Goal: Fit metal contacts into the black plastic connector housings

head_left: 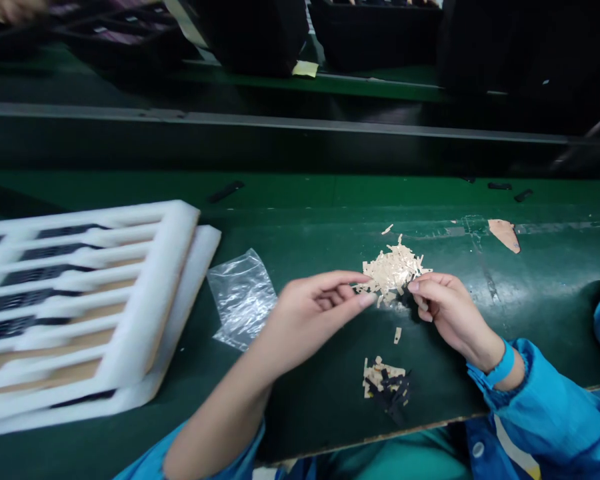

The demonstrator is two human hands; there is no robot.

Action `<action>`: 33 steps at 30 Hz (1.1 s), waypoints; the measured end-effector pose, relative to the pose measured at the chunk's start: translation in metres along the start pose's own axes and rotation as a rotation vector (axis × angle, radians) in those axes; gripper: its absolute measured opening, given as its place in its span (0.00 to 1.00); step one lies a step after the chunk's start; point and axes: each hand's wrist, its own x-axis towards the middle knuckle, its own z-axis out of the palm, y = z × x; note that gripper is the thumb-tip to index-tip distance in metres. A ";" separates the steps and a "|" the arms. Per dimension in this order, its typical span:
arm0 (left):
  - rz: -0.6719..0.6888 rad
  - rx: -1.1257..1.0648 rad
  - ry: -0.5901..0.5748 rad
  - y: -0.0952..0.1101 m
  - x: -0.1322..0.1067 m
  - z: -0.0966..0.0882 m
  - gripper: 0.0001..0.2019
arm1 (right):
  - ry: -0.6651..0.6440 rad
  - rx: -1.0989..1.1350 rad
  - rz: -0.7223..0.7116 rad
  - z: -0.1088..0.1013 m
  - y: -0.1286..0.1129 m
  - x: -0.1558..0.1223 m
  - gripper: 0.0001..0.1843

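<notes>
The work in hand looks like picking or sorting through a loose pile of small tan pieces (393, 267) on the green table (320, 407), with both hands at its near edges. The left hand (313, 307) has its thumb and forefinger parted at the pile's left side, with no firm grip to be seen; the right hand (447, 310) is half curled at the right side, thumb and forefinger close together, and I cannot tell whether a piece is pinched there. The next move seems to call for a light fingertip pinch that frees one flat piece from its tangled neighbours. One loose piece (397, 335) lies between the pile and a smaller heap of tan and black bits (387, 387), whose dark parts blur together. The white foam trays (173, 287) are cut off at the left, and the left forearm hides part of the table beside the clear plastic bag (245, 293)
</notes>
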 end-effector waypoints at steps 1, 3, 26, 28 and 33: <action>0.012 0.137 0.056 -0.002 0.000 -0.013 0.18 | 0.030 -0.028 -0.025 -0.001 0.000 0.001 0.11; 0.030 0.429 0.162 -0.007 0.004 -0.036 0.21 | 0.071 -0.086 -0.076 -0.003 0.000 0.002 0.10; -0.077 -0.555 -0.265 -0.006 -0.010 0.046 0.26 | 0.046 -0.169 -0.172 0.003 0.005 -0.004 0.05; -0.096 -0.562 -0.256 -0.008 -0.012 0.050 0.31 | 0.042 -0.149 -0.164 0.004 0.004 -0.005 0.06; -0.114 -0.510 -0.278 -0.006 -0.018 0.052 0.35 | 0.056 -0.155 -0.146 0.006 0.001 -0.008 0.06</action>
